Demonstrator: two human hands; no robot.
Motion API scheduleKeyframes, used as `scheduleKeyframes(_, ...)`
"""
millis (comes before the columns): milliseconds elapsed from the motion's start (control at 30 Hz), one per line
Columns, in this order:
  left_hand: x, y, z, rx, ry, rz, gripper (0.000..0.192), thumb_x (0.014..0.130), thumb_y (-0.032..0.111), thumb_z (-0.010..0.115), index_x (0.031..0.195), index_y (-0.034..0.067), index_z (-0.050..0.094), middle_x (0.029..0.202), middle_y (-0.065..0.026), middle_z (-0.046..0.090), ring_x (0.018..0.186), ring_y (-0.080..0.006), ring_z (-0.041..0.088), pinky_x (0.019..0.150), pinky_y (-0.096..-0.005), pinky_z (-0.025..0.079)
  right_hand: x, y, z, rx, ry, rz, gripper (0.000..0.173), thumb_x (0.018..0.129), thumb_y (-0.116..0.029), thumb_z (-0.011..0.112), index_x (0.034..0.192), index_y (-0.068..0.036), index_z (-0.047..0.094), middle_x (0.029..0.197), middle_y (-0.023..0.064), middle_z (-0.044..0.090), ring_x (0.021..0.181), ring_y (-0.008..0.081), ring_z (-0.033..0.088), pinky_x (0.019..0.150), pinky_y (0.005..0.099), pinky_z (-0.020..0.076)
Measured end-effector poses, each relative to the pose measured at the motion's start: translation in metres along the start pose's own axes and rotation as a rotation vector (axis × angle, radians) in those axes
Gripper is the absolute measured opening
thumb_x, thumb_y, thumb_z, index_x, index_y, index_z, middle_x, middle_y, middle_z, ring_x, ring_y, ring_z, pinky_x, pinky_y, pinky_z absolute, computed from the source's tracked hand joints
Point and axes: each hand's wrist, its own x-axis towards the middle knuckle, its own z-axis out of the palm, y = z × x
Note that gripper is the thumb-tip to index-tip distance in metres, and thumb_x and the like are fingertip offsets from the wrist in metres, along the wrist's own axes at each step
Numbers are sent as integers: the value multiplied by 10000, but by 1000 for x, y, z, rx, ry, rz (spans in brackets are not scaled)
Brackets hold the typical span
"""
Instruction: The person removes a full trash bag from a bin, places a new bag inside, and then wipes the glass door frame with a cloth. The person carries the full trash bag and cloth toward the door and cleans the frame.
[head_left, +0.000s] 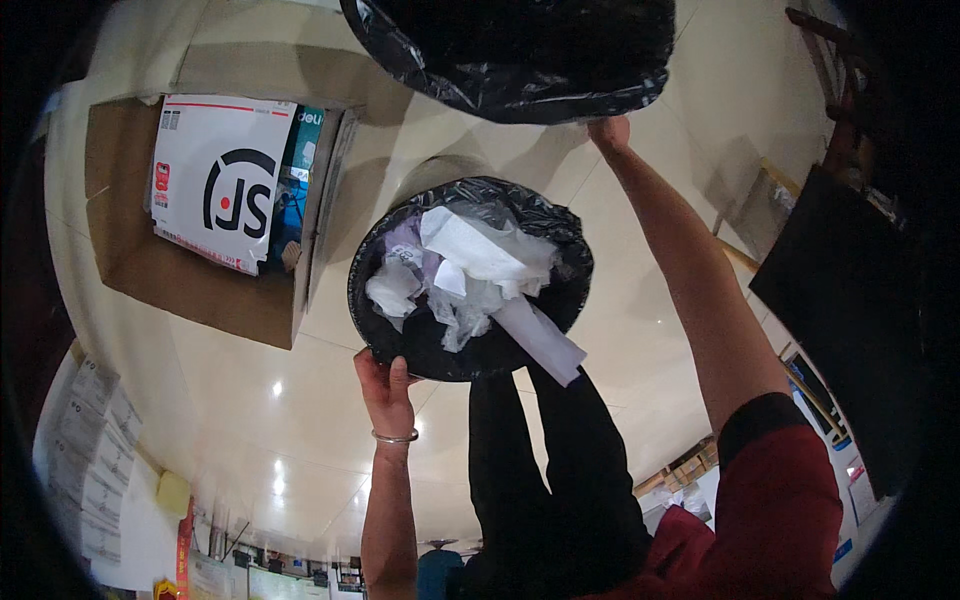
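Observation:
My left hand (385, 386) grips the near rim of a round waste bin (442, 369) lined with a black plastic bag, thumb on the outside. Crumpled white tissue (472, 244), clear plastic film (457, 322) and a pale paper strip (541, 341) fill the bin; the strip pokes over its rim. Further off, my right hand (611, 135) is at the edge of a second black-bagged container (517, 94), cut off by the top of the picture. That hand's fingers are mostly hidden behind the black plastic.
On the left, an open cardboard box (202, 311) stands on the tiled floor (300, 420), holding a white printed carton (217, 180) and a teal package (292, 195). A dark panel (832, 322) stands at the right. My legs (510, 450) are just below the bin.

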Motion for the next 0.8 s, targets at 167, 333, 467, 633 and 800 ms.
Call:
scheduleKeyframes(167,0,-1,-2,-21,-12,-19,272,885,88,489,1107,32,341,1004,-72,474,882,-130,512,700,-270,513,3,5,30,49,25,19,348,755,-286,577,1049,-101,554,975,183,598,906,383,558,769,435,455)
scheduleKeyframes(333,0,-5,-3,-39,-2,-9,286,881,67,487,1126,28,346,1002,-71,498,873,-120,513,703,-252,493,11,2,24,-36,13,-349,411,736,-262,592,1110,-103,535,1023,195,584,963,392,531,797,424,449)
scheduleKeyframes(467,0,-7,-3,-72,2,-46,274,877,64,494,1111,17,361,956,-71,525,836,-111,521,677,-243,489,-50,-36,-37,37,-127,-30,201,771,-216,609,847,-36,562,813,153,609,755,305,603,681,383,473)
scheduleKeyframes(633,1,-7,-2,-43,19,29,246,863,54,517,1073,25,394,871,-61,535,764,-104,527,613,-235,493,-147,-145,-182,555,-223,-335,133,771,50,584,869,-26,534,836,35,563,714,86,534,634,209,456)
scheduleKeyframes(800,3,-11,0,-142,34,33,218,851,40,527,1041,35,419,811,-47,523,722,-99,519,530,-227,477,-121,-306,-207,293,-323,-899,120,741,-16,592,858,-46,600,789,104,553,694,227,562,596,300,449)
